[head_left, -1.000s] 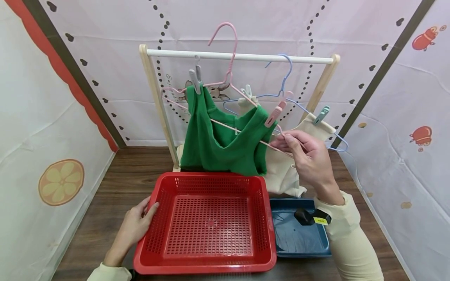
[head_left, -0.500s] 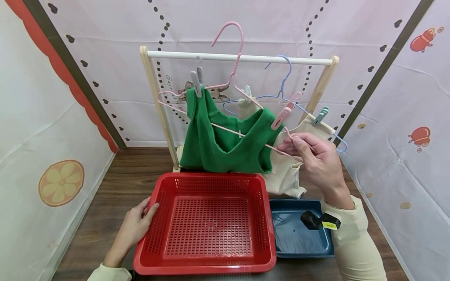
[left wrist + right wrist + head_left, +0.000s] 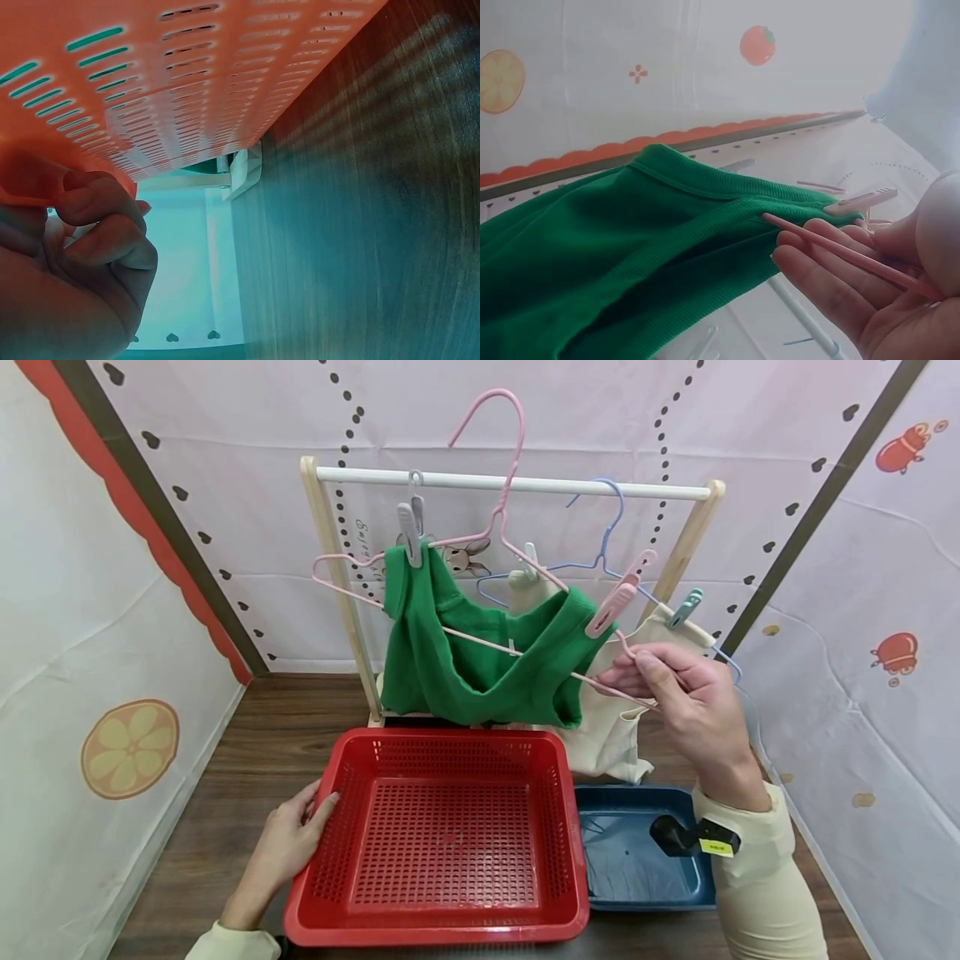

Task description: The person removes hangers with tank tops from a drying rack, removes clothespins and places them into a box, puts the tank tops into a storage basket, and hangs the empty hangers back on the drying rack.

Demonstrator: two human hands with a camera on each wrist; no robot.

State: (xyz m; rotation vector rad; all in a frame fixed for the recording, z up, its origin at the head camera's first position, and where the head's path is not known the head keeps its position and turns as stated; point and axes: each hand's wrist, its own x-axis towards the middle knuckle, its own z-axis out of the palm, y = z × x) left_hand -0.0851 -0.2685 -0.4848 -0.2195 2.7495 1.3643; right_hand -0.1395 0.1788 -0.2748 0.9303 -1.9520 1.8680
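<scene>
My right hand (image 3: 686, 702) pinches the right end of a pink clothes hanger (image 3: 510, 485) between thumb and fingers. A green sleeveless top (image 3: 480, 685) hangs on it, a grey clothespin (image 3: 410, 533) clipped at its left shoulder and a pink clothespin (image 3: 611, 610) at its right. In the right wrist view the hanger's bar (image 3: 840, 251) crosses over the fingers beside the green cloth. The hook stands up in front of the rack's white rail (image 3: 360, 476). My left hand (image 3: 288, 835) grips the left rim of a red basket (image 3: 450, 935); its curled fingers (image 3: 105, 232) show under that rim.
A blue hanger (image 3: 617, 518) hangs on the rail behind, bearing a cream garment (image 3: 607, 735) with a green clothespin (image 3: 686, 607). A blue tray (image 3: 637, 893) lies right of the basket, under my right forearm. Printed cloth walls (image 3: 862, 718) stand on both sides.
My right hand has moved to the right and slightly toward me, taking the hanger and green top with it. The hanger's hook has risen a little. The left hand and basket have stayed put.
</scene>
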